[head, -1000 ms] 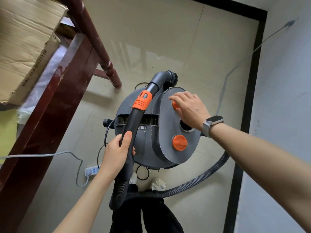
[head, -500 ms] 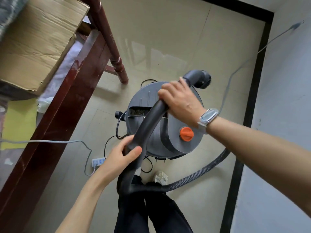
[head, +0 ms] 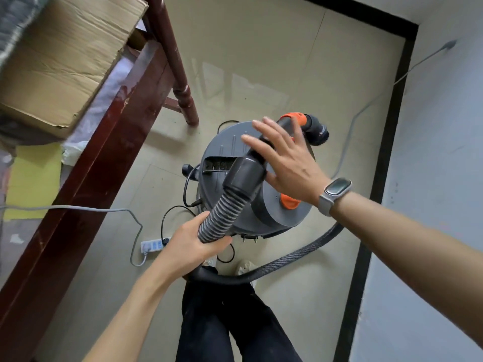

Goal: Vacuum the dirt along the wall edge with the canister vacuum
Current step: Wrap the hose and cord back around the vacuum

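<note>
We grip the ribbed hose in our left hand; our right hand lies spread over the rigid wand. The canister vacuum stands near the wall. The hose flexes, so the stiff wand should steer better.

Glossy beige floor tiles fill the middle of the frame and reflect soft light. A black baseboard runs down the right beside a pale grey wall. At upper left stands dark red wooden furniture with a turned leg.
</note>
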